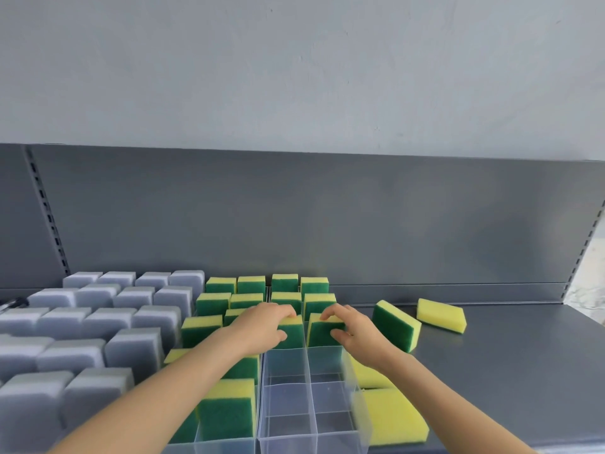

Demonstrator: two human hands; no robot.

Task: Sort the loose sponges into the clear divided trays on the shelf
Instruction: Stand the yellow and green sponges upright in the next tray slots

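Note:
Two yellow-and-green sponges stand on edge side by side in a clear divided tray. My left hand grips the left sponge from above, and my right hand grips the right sponge the same way. Several cells nearer to me in that tray hold nothing. Loose sponges lie on the grey shelf to the right: one tilted with its green face showing, one yellow farther back, and two flat yellow ones beside the tray, partly under my right forearm.
Another clear tray to the left holds several yellow-and-green sponges standing upright. Farther left stand rows of grey-and-white sponges. The shelf's grey back panel rises just behind the trays. A dark object lies at the far left edge.

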